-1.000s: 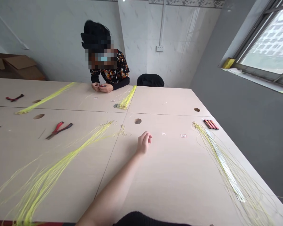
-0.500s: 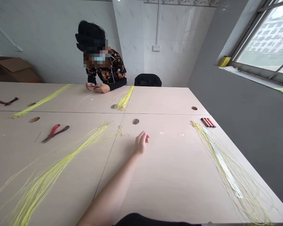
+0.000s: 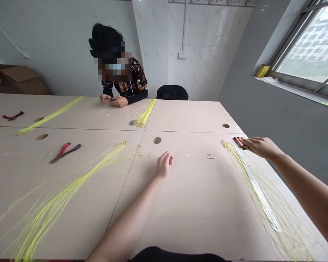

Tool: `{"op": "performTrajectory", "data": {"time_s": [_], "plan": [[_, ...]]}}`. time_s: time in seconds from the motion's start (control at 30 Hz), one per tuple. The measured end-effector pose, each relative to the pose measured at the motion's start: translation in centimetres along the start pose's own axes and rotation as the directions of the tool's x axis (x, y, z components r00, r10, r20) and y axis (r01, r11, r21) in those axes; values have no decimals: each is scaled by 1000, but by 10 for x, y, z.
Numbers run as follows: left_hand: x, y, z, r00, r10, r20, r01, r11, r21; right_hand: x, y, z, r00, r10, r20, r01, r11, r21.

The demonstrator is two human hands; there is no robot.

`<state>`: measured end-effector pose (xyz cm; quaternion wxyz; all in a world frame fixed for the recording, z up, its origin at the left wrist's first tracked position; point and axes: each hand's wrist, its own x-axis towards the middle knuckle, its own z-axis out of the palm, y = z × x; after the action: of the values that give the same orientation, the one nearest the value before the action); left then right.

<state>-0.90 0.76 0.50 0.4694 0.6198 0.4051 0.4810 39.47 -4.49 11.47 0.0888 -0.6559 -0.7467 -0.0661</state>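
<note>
My left hand (image 3: 164,163) rests on the table with its fingers curled together; whether anything is inside is hidden. At the table's right edge, my right hand (image 3: 259,146) reaches over the red and black batteries (image 3: 238,142), its fingertips on them and covering part of the row. Just below it lies a bundle of thin yellow cords (image 3: 251,174) with a pale flat strip (image 3: 258,194) among them. Another yellow cord bundle (image 3: 79,183) stretches across the left side, with small metal hooks (image 3: 139,150) near its upper end.
Red and black pliers (image 3: 64,153) lie at the left, with a second pair (image 3: 13,116) farther back. Across the table (image 3: 180,200) a person (image 3: 125,82) holds something small. More yellow cords (image 3: 143,115) lie near them. A round hole (image 3: 157,140) is beyond my left hand.
My right hand has come in from the right and reached the batteries. My left hand stays in place. The view has shifted slightly.
</note>
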Motion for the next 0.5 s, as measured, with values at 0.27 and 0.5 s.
{"op": "performTrajectory", "data": {"time_s": [0.27,0.5], "plan": [[0,1,0,1000,-4,18,4,1000,16,30,-13,42,975,-100,198,147,960,-237],[0,0,-1,999,-8,40,8,1000,7,36,3,69,974,-120,192,172,944,-281]]}}
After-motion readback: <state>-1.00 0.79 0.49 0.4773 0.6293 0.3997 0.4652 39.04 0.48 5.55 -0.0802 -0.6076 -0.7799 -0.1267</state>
